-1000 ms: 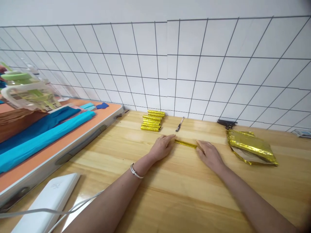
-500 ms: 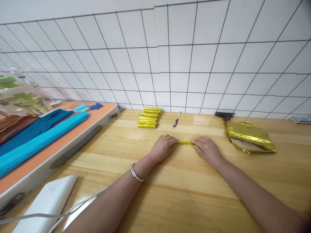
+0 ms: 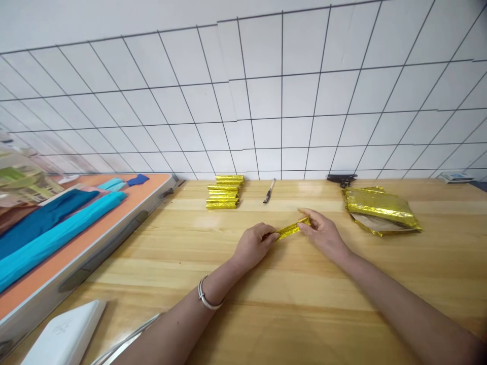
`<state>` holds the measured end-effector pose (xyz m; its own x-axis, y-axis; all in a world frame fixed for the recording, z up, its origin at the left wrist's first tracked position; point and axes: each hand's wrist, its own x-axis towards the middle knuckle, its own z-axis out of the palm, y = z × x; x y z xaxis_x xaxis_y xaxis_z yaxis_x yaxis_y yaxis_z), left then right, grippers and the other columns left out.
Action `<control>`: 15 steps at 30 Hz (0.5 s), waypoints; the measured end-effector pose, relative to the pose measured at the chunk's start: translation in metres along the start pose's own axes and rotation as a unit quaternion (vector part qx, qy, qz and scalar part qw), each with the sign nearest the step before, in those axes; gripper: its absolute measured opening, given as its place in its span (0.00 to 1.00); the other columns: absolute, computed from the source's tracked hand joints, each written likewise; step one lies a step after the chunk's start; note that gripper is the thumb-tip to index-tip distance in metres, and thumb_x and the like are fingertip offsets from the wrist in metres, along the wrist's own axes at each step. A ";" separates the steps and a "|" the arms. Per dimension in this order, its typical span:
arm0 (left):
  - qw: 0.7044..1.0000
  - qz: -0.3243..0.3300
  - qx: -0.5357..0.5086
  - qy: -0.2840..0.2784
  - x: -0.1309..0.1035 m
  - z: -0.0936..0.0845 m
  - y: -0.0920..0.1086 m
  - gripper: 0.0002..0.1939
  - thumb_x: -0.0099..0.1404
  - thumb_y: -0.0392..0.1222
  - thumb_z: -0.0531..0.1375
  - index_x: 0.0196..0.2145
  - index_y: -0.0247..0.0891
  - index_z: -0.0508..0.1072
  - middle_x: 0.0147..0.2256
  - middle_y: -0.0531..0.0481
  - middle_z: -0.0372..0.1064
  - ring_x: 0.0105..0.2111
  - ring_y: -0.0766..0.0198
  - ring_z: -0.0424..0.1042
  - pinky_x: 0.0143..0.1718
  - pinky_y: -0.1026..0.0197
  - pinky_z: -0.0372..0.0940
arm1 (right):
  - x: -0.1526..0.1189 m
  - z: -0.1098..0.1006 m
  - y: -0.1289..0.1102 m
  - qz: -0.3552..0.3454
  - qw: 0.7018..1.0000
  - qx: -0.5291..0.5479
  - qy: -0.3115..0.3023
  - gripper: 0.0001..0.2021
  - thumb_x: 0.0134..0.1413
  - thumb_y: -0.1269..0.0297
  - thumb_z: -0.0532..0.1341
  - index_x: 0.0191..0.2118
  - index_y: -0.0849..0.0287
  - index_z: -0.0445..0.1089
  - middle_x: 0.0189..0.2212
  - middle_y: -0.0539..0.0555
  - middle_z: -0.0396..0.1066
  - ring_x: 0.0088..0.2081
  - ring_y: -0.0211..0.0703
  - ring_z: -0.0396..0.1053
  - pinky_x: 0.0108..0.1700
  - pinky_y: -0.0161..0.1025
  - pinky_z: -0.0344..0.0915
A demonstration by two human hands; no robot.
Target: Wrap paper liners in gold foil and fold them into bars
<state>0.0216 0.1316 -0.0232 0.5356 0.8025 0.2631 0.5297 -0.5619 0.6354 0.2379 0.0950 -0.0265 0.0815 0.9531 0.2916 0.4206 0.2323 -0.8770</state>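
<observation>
Strip, gold, right of frame centre: left hand, fingers pinching left end; right hand, fingers closed on right end.

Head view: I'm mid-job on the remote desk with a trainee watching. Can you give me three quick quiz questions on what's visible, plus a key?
1. True or false: the bare left hand and the bare right hand both hold the narrow, folded strip of shiny gold foil.
2. Which of these lies nearest the group of folded gold foil strips by the wall?
A) the flat white rectangular device
B) the slim pen with a black end
C) the black clip-like object
3. Fill in: a thin, silver-coloured bangle sits near the ____ wrist.

Key: 1. True. 2. B. 3. Left.
</observation>
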 end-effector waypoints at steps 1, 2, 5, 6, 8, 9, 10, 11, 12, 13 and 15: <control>0.999 -0.023 -0.032 0.015 -0.001 0.002 0.003 0.10 0.63 0.43 0.53 0.32 0.39 0.72 0.28 0.52 0.68 0.29 0.66 0.66 0.30 0.66 0.60 | -0.001 0.001 -0.005 0.035 0.997 0.059 0.020 0.24 0.50 0.58 0.60 0.54 0.56 0.59 0.38 0.53 0.68 0.33 0.39 0.66 0.34 0.37 0.64; 0.997 -0.043 -0.063 0.028 -0.002 0.003 0.006 0.10 0.63 0.44 0.53 0.32 0.38 0.72 0.28 0.52 0.68 0.29 0.66 0.66 0.30 0.66 0.60 | -0.002 0.003 -0.010 0.063 0.991 0.112 0.030 0.26 0.49 0.57 0.60 0.55 0.56 0.57 0.37 0.52 0.68 0.31 0.38 0.66 0.31 0.37 0.64; 0.986 -0.080 -0.142 0.038 -0.005 0.008 0.017 0.12 0.62 0.46 0.53 0.31 0.37 0.72 0.26 0.53 0.67 0.28 0.67 0.65 0.29 0.67 0.59 | -0.007 0.007 -0.022 0.095 0.977 0.193 0.001 0.20 0.49 0.55 0.61 0.46 0.59 0.63 0.27 0.49 0.66 0.27 0.37 0.65 0.27 0.34 0.61; 0.983 -0.083 -0.163 0.030 -0.006 0.010 0.021 0.12 0.62 0.46 0.53 0.31 0.36 0.71 0.26 0.53 0.67 0.28 0.68 0.65 0.29 0.67 0.59 | -0.008 0.008 -0.024 0.095 0.976 0.197 -0.010 0.17 0.49 0.54 0.61 0.41 0.60 0.65 0.25 0.49 0.66 0.26 0.37 0.64 0.26 0.34 0.60; 0.977 -0.079 -0.196 0.014 -0.007 0.011 0.027 0.11 0.62 0.46 0.53 0.32 0.36 0.71 0.27 0.53 0.68 0.28 0.68 0.65 0.30 0.67 0.60 | -0.011 0.010 -0.028 0.088 0.976 0.196 -0.024 0.14 0.50 0.53 0.60 0.34 0.60 0.66 0.23 0.49 0.65 0.25 0.36 0.63 0.26 0.34 0.59; 0.976 -0.076 -0.206 0.012 -0.008 0.011 0.030 0.11 0.62 0.46 0.54 0.33 0.36 0.71 0.28 0.52 0.68 0.29 0.68 0.65 0.30 0.67 0.60 | -0.012 0.011 -0.029 0.087 0.976 0.196 -0.026 0.13 0.50 0.53 0.60 0.33 0.60 0.66 0.22 0.48 0.66 0.25 0.36 0.63 0.26 0.34 0.59; 0.974 -0.075 -0.212 0.013 -0.008 0.011 0.031 0.11 0.61 0.46 0.54 0.34 0.36 0.70 0.29 0.52 0.69 0.29 0.68 0.66 0.31 0.67 0.60 | -0.013 0.012 -0.029 0.087 0.976 0.197 -0.027 0.13 0.50 0.53 0.60 0.33 0.60 0.65 0.22 0.48 0.66 0.24 0.36 0.63 0.26 0.34 0.58; 0.974 -0.077 -0.214 0.018 -0.008 0.011 0.033 0.10 0.61 0.46 0.55 0.35 0.36 0.70 0.29 0.52 0.69 0.29 0.67 0.66 0.31 0.67 0.60 | -0.014 0.012 -0.030 0.089 0.976 0.198 -0.031 0.14 0.50 0.53 0.60 0.32 0.60 0.65 0.22 0.48 0.66 0.24 0.36 0.63 0.26 0.34 0.58; 0.973 -0.081 -0.214 0.026 -0.008 0.011 0.033 0.10 0.60 0.46 0.55 0.35 0.37 0.70 0.29 0.52 0.69 0.28 0.67 0.66 0.30 0.67 0.60 | -0.014 0.013 -0.030 0.091 0.975 0.198 -0.035 0.14 0.49 0.53 0.60 0.32 0.60 0.66 0.22 0.48 0.66 0.24 0.36 0.63 0.26 0.34 0.58; 0.973 -0.086 -0.212 0.035 -0.008 0.011 0.034 0.10 0.60 0.46 0.56 0.35 0.37 0.69 0.29 0.52 0.69 0.28 0.68 0.66 0.29 0.67 0.60 | -0.014 0.013 -0.030 0.094 0.975 0.197 -0.040 0.14 0.49 0.53 0.60 0.32 0.60 0.66 0.22 0.48 0.66 0.24 0.36 0.63 0.26 0.34 0.58; 0.972 -0.092 -0.207 0.053 -0.008 0.011 0.034 0.10 0.59 0.45 0.57 0.35 0.37 0.69 0.28 0.53 0.69 0.26 0.68 0.65 0.28 0.67 0.60 | -0.015 0.013 -0.031 0.095 0.975 0.194 -0.050 0.14 0.49 0.53 0.60 0.32 0.60 0.67 0.22 0.48 0.66 0.24 0.36 0.63 0.27 0.34 0.58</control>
<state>0.0421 0.1035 -0.0114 0.3738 0.9105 0.1768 0.2879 -0.2951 0.9111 0.2114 0.0761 -0.0088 0.0285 0.9958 0.0873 0.0303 0.0865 -0.9958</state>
